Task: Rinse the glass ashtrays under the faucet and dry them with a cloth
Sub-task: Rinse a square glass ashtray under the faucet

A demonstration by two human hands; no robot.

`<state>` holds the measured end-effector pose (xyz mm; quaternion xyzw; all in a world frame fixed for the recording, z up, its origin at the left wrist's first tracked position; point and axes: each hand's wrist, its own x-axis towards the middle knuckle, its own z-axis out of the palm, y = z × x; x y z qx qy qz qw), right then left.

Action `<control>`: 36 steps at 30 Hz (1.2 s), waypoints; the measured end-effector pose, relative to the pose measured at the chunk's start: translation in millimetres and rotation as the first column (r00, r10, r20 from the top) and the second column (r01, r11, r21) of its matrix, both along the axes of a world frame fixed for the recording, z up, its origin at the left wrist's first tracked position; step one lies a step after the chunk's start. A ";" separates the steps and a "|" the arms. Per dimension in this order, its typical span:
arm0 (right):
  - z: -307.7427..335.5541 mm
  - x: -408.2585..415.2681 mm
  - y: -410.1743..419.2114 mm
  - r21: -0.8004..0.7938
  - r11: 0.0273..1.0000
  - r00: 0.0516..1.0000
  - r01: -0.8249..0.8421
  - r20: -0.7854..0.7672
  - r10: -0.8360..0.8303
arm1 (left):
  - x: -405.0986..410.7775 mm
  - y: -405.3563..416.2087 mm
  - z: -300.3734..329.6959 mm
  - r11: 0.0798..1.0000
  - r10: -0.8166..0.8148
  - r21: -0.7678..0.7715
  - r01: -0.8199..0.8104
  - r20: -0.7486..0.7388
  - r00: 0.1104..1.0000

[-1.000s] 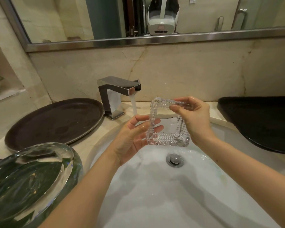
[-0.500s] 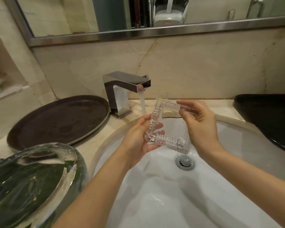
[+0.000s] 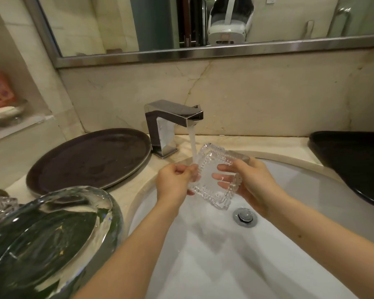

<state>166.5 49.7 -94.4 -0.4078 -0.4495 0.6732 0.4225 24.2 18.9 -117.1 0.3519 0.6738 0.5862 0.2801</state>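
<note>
Tray (image 3: 89, 160) left of faucet (image 3: 171, 121) (running).

hands (image 3: 214, 182): bare | forearms: bare, no sleeves | nails: short

wall: beige veined marble (image 3: 246, 93) | mirror (image 3: 160, 22): steel-framed, above | countertop (image 3: 214, 143): cream stone | niche (image 3: 13, 100): left

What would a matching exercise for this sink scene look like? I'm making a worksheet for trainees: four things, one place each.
Things:
1. square ashtray
2. faucet
3. round brown tray
4. drain plug

Places:
A. bottom of the basin
B. counter, left of the faucet
C. held in both hands under the water
D. counter behind the basin

Pairs: 1-C, 2-D, 3-B, 4-A
</note>
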 end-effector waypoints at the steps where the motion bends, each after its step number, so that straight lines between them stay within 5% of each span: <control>1: -0.7 -0.7 -1.2 0.029 0.999 1.000 0.025 0.009 -0.025 | -0.3 -0.5 0.0 1.000 -0.007 -0.015 0.006 -0.034 0.999; 6: -4.5 -0.9 -4.6 0.159 0.986 0.990 0.058 0.119 -0.077 | 3.8 -1.6 -7.3 0.948 -0.277 -0.218 0.232 -0.206 0.939; 10: 2.4 1.4 0.6 0.202 0.978 0.996 0.046 0.065 -0.060 | 4.1 0.9 -2.1 0.962 -0.256 -0.097 0.257 0.020 0.967; 18: -2.9 -7.5 -1.8 0.240 0.967 0.996 0.090 -0.017 -0.088 | -4.9 4.9 -1.3 0.999 0.041 -0.027 -0.035 0.284 0.958; 23: -1.0 -2.8 4.2 0.169 0.975 0.986 0.145 -0.107 -0.128 | -0.6 6.2 1.2 0.995 -0.096 0.043 0.085 0.483 0.870; 32: -5.5 -6.6 1.2 0.209 0.970 0.992 0.127 -0.048 -0.120 | 6.5 1.3 8.9 0.979 -0.203 0.071 0.194 0.486 0.850; 36: -1.4 4.9 6.4 0.003 0.994 0.964 -0.105 -0.244 0.103 | 4.9 1.6 3.6 0.986 -0.160 -0.005 0.167 0.270 0.950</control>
